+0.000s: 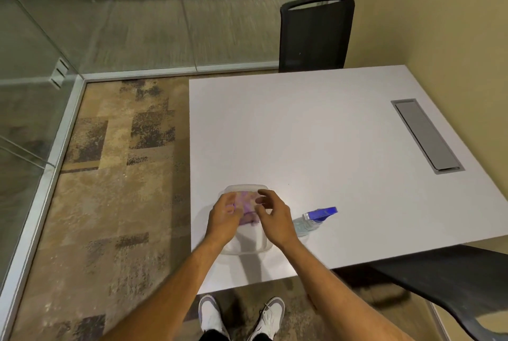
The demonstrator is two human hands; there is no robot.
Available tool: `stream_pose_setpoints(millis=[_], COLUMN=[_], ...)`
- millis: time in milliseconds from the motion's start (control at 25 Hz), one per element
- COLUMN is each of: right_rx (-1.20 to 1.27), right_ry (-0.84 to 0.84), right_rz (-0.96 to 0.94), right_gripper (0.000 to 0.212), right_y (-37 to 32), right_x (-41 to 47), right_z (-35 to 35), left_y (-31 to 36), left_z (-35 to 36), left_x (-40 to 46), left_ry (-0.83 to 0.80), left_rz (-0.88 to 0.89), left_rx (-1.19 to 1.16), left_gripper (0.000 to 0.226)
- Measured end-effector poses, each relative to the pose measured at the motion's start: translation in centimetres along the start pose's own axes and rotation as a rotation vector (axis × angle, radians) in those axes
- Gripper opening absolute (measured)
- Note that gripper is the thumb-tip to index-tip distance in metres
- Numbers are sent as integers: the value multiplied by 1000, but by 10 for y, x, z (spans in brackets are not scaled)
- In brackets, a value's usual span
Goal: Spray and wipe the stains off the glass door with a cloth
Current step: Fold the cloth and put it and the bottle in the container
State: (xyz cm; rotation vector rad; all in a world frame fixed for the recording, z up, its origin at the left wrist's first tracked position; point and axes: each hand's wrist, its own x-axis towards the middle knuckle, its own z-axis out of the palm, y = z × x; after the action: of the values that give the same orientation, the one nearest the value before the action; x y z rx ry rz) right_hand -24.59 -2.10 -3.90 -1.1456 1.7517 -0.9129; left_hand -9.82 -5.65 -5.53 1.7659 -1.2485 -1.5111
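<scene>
Since the spray bottle (313,219) lies untouched on the table (316,132), nothing's been sprayed yet. The left hand (224,217) pinches the purple cloth (247,207) in a clear tub (242,247); the right hand (272,217) hovers loosely spread (glass door (35,71) well off left).

one cloth (247,207), one clear tub (244,247), one spray bottle (313,219), one table (316,126), two chairs (316,35), two hands (224,219)
</scene>
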Motion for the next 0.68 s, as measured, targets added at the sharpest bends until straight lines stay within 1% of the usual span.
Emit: stream_pose_setpoints(millis=[160, 320, 480, 680], right_rx=[36, 121, 160, 164], right_ry=[-15, 29, 143, 314], right_rz=[-63, -86, -89, -11], right_gripper=[28, 26, 22, 20], right_y=[-37, -58, -55, -26], right_x=[-29, -44, -54, -53], right_z=[-33, -71, -116, -154], left_y=[31, 46, 43, 26], left_z=[-3, 11, 43, 86], left_x=[-30, -47, -49, -39], left_ry=[-8, -52, -104, -222], left_rz=[68, 127, 149, 178], left_rx=[22, 61, 115, 283], left_gripper=[39, 33, 31, 42])
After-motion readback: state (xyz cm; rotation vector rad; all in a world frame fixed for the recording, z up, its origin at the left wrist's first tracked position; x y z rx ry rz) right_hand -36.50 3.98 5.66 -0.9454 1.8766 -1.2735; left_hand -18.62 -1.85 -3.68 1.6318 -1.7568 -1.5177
